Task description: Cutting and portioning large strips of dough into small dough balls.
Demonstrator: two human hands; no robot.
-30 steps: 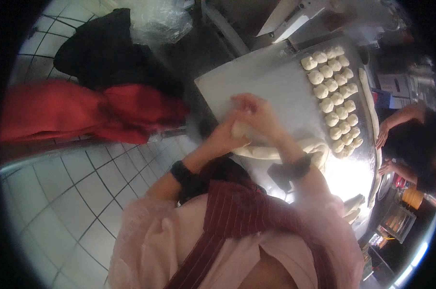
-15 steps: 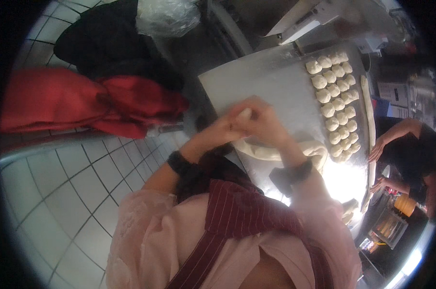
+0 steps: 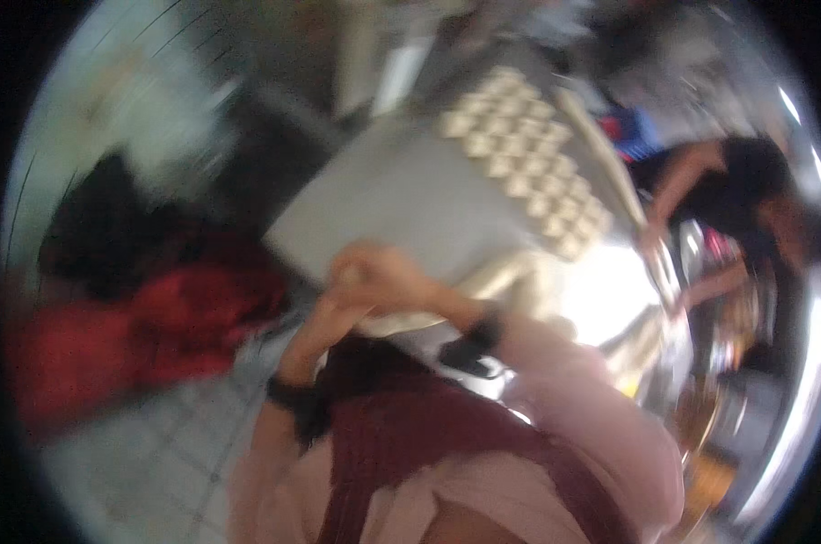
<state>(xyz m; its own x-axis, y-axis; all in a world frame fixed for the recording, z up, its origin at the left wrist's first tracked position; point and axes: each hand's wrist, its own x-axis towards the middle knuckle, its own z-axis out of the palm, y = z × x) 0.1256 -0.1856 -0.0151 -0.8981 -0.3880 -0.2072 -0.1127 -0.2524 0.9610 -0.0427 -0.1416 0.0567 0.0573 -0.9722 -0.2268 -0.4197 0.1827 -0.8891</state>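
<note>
My left hand [image 3: 320, 319] and my right hand [image 3: 390, 276] meet over the near left edge of the metal table [image 3: 383, 186]. Motion smears the fingers, but both hands look closed around a small pale piece of dough [image 3: 363, 271], mostly covered by them. A thick dough rope [image 3: 406, 322] lies just below my right hand and bends away to the right along the tabletop. Beyond it, several rows of small dough pieces [image 3: 528, 163] stand close together.
Across the table, a co-worker's hands [image 3: 650, 238] rest on a long dough strip [image 3: 601, 145] at the far edge. Red cloth [image 3: 147, 331] and a dark bundle [image 3: 102, 227] are at the left. Strong glare [image 3: 605, 290] whitens part of the tabletop.
My view has swung, so the table, dough and co-worker appear turned and shifted left, and the picture has blurred. My hands stay pressed together around the dough piece.
</note>
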